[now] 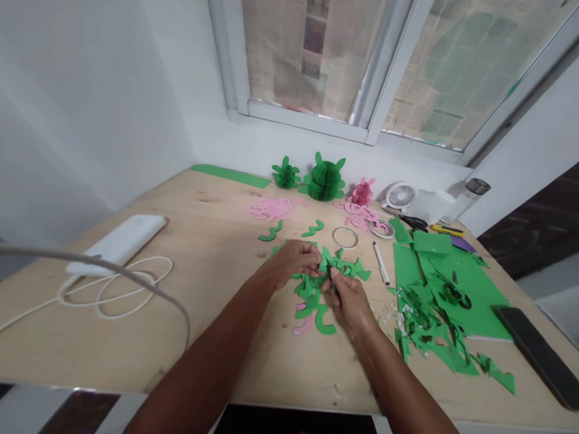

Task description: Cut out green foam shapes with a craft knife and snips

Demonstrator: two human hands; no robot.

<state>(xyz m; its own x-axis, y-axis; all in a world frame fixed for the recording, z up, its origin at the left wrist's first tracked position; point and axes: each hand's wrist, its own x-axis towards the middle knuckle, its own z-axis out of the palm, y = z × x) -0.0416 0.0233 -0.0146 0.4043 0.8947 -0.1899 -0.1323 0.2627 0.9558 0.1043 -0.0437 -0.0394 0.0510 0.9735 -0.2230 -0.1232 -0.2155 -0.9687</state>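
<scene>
My left hand (295, 261) is closed, its fingertips pinching a piece of green paper (325, 259) above the table. Close beside it, my right hand (350, 298) wraps round a slim dark tool (334, 285) whose tip meets the paper; its exact kind is too small to tell. Beneath and around both hands lies a loose pile of green paper cutouts (358, 269). Nearer to me are a curved green cutout (324, 321) and a pink one (303, 326). Two wavy green strips (270, 231) lie beyond my left hand.
Green scraps (423, 329), green sheets (486, 300) and a black phone (543, 355) lie at right, near a white pen (381, 263). Paper figures (324, 177), pink cutouts (271, 208) and a small fan (401, 196) line the back. A white power bank (122, 239) with cable is left.
</scene>
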